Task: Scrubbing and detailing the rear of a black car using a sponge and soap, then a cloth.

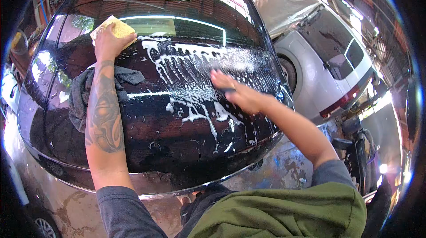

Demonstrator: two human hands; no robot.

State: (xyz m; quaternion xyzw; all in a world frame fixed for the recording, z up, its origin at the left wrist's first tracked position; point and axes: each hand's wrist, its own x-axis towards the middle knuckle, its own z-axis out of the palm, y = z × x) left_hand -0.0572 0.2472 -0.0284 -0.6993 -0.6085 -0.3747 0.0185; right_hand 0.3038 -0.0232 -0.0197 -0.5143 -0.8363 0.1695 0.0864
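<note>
My left hand (109, 41) grips a yellow sponge (123, 31) above the left part of a glossy black car's panel (159, 131). A dark grey cloth (79, 94) lies crumpled on that panel, partly behind my tattooed forearm. White suds (193, 51) spread in streaks and drips over the wet paint, from the lower edge of the window glass downward. My right hand (234, 91), blurred, is low over the sudsy area at centre right. A dark, thin piece shows between its thumb and fingers; its underside is hidden.
A silver vehicle (313, 68) stands close beyond the black car's right side, with plastic sheeting (283, 1) behind it. Dark equipment (359, 151) is at the right. Part of another car's wheel (45, 228) shows at the lower left. The concrete floor (283, 164) is stained.
</note>
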